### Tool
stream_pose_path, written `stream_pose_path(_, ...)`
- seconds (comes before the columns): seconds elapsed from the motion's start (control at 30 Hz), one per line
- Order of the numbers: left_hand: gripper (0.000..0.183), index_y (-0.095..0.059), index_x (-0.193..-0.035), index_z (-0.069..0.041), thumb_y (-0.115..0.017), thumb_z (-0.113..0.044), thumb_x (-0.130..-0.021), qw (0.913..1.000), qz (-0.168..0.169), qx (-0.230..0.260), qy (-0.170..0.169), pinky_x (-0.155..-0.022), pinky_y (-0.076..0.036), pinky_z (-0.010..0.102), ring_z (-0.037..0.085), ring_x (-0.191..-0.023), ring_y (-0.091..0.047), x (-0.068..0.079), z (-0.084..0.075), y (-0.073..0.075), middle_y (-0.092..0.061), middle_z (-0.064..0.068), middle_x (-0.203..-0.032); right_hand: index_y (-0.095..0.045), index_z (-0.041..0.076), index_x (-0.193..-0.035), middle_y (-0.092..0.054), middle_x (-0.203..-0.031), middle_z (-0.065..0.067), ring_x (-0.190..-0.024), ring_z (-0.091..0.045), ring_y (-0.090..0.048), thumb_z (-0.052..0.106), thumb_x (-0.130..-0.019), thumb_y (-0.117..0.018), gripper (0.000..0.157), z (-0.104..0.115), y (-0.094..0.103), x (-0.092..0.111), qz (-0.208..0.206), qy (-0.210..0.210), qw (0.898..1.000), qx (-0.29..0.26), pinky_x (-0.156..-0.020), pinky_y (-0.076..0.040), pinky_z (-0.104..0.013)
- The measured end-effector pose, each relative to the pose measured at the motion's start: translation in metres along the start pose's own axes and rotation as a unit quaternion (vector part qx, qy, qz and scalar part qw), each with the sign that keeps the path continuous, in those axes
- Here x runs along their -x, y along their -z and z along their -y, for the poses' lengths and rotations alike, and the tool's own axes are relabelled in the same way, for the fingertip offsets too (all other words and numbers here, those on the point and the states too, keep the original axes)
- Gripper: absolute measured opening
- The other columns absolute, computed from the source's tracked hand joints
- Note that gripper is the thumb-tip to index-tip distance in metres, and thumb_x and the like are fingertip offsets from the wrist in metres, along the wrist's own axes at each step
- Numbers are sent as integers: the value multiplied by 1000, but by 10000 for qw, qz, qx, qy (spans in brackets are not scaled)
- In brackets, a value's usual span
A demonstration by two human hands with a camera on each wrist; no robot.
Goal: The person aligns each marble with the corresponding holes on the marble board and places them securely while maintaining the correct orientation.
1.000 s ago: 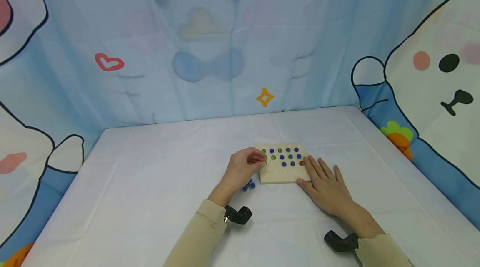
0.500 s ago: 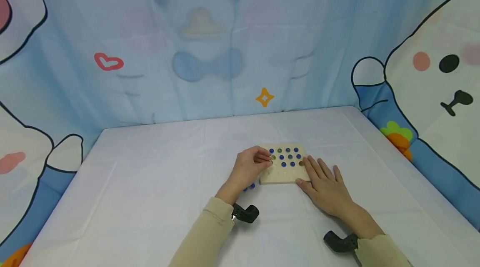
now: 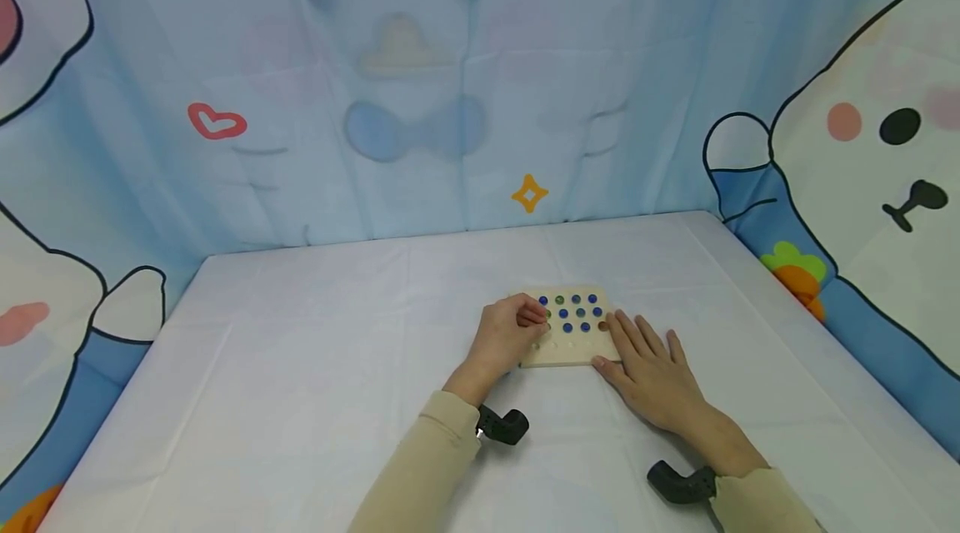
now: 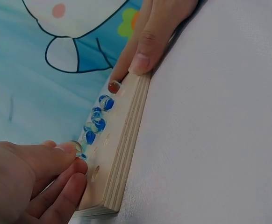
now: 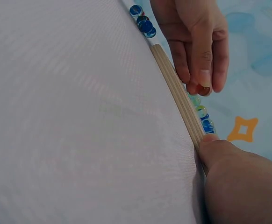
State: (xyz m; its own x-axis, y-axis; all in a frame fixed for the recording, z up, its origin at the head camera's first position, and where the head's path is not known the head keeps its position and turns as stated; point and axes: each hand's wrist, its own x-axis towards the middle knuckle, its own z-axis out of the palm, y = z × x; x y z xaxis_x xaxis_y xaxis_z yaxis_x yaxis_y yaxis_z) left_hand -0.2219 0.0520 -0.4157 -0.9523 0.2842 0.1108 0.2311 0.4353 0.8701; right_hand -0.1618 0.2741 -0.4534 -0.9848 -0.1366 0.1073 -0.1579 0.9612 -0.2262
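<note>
A pale wooden board (image 3: 573,356) with rows of round hollows lies on the white table. Blue, green and brown glass marbles (image 3: 567,327) sit in several of its hollows. Over the board's left part, my left hand (image 3: 504,335) pinches a marble (image 5: 203,89) between thumb and fingertips; it looks amber in the right wrist view. Bare hollows (image 4: 96,173) show close to those fingers in the left wrist view. My right hand (image 3: 652,371) lies along the board's right side, fingers straight and thumb (image 4: 141,63) at the near edge.
Several loose marbles (image 5: 144,23) lie on the table past the board's left end; my left wrist hides them in the head view. A white cloth (image 3: 262,383) covers the table. A printed blue curtain (image 3: 420,183) hangs behind it.
My left hand has moved a little to the right over the board, still pinching. It now covers the left column of marbles and the loose ones. The right hand has stayed put.
</note>
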Motion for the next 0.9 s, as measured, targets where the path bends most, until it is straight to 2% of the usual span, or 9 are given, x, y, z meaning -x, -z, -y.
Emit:
stream_pose_path(0.27,13,-69,-99,-6,-73,-3,-88,9996,-112,-147,-191,-71,-50,15,3,-77,-59,-6,0,-8,-70,1,-90,-21,3,-157,-19,-163,-22,-149,-48,-14,58,-101,-38,80,-1,1,0,-9,-10,10000,16,-115,-1,-72)
stream_pose_path(0.53,12,-68,-95,-5,-75,-1,-85,9969,-181,-631,-425,-68,-49,12,3,-74,-58,-9,0,-14,-70,2,-88,-21,3,-157,-19,-163,-22,-149,-48,-15,58,-101,-39,81,0,4,1,3,15,10000,-21,-115,-2,-72)
stream_pose_path(0.73,12,-68,-94,-5,-75,-1,-85,9917,-156,-1100,-641,-67,-48,11,4,-74,-58,-11,-2,-16,-71,4,-88,-21,3,-157,-20,-163,-22,-149,-48,-15,57,-101,-39,80,-2,3,0,-12,40,10000,-6,-115,-3,-72)
stream_pose_path(0.9,12,-67,-95,-6,-74,-1,-86,9907,-141,-1169,-676,-68,-48,11,4,-75,-59,-10,-2,-17,-71,3,-89,-20,4,-157,-19,-163,-22,-149,-48,-14,58,-101,-38,80,-4,2,0,-1,44,10000,-12,-114,-2,-72)
